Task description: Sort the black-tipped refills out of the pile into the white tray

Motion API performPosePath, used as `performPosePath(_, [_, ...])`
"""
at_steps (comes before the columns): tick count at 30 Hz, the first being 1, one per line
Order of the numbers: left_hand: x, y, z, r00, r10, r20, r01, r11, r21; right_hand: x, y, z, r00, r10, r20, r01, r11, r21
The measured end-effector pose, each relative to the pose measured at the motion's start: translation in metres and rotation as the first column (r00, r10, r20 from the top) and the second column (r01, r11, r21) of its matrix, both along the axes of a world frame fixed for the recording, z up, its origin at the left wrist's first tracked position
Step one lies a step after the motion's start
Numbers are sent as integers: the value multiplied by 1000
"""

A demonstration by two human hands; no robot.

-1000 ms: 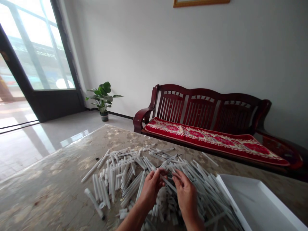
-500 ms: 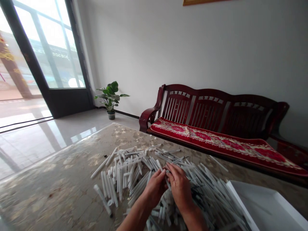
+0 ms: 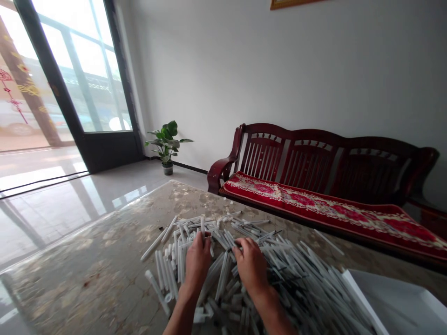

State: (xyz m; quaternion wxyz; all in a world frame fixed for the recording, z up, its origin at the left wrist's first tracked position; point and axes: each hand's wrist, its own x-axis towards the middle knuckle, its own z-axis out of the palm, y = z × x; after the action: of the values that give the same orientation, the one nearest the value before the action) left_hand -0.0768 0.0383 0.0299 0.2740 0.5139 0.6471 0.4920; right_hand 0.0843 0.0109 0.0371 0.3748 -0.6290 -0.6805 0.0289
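From my remote seat I saw the left hand (image 3: 198, 261) and right hand (image 3: 250, 266), together a moment earlier, drawn apart over the pile (image 3: 222, 274) on the tabletop (image 3: 111, 279). The left one had gone to the pile's far left part, its grip pinched around a tube (image 3: 202, 225), so one hand alone now had it. The tube's long axis ran away from the wrist, free end toward the pile's far edge. The right grip, at the pile's middle, looked narrow; I couldn't tell whether it held anything.

Tubes (image 3: 223, 274) on tbl (image 3: 104, 274), box (image 3: 365, 300) R, sofa (image 3: 309, 163) behind, plant (image 3: 168, 143) L of sofa.
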Motion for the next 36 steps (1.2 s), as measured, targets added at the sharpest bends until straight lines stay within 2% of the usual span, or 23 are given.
performPosePath(3, [-18, -1, 3, 948, 55, -314, -76, 996, -55, -13, 5, 0, 983, -26, 183, 37, 998, -57])
performPosePath(5, [-23, 0, 4, 919, 44, -393, -83, 993, -81, -21, 11, -4, 964, -47, 262, 69, 995, -78])
performPosePath(7, [-25, 2, 2, 913, 45, -407, -83, 994, -76, -26, 17, -9, 953, -60, 296, 90, 992, -88])
performPosePath(12, [-23, 6, -2, 950, 38, -310, -47, 999, -22, -24, 23, -16, 933, -62, 355, 108, 988, -110])
performPosePath(15, [-19, 3, 3, 953, 109, -282, -96, 993, 62, -10, 18, -10, 908, -105, 405, 172, 976, -133])
performPosePath(18, [-12, -2, 11, 965, 149, -218, -118, 982, 149, 12, 9, -5, 908, -172, 382, 232, 966, -115])
performPosePath(20, [-3, -5, 13, 989, 75, -128, -54, 985, 163, 28, 1, -3, 928, -210, 307, 247, 965, -85])
performPosePath(23, [19, -9, 10, 987, -160, 32, 157, 985, 72, 51, -13, -4, 972, -228, 65, 231, 972, -42])
performPosePath(25, [37, -13, 6, 926, -315, 206, 325, 946, -15, 62, -22, -7, 970, -184, -160, 178, 983, -56])
performPosePath(26, [46, -16, 4, 879, -350, 324, 382, 924, -36, 67, -27, -10, 952, -156, -264, 142, 987, -71])
performPosePath(29, [69, -26, 3, 665, -294, 687, 435, 900, -35, 77, -42, -16, 892, -68, -447, 18, 993, -116])
performPosePath(32, [84, -35, 4, 435, -223, 872, 490, 872, -22, 84, -55, -23, 866, -45, -498, -35, 988, -150])
performPosePath(34, [91, -39, 2, 374, -209, 903, 510, 860, -12, 87, -62, -27, 864, -75, -498, -3, 988, -155])
performPosePath(36, [97, -43, -3, 377, -175, 910, 487, 873, -34, 89, -67, -29, 884, -96, -457, 45, 992, -122])
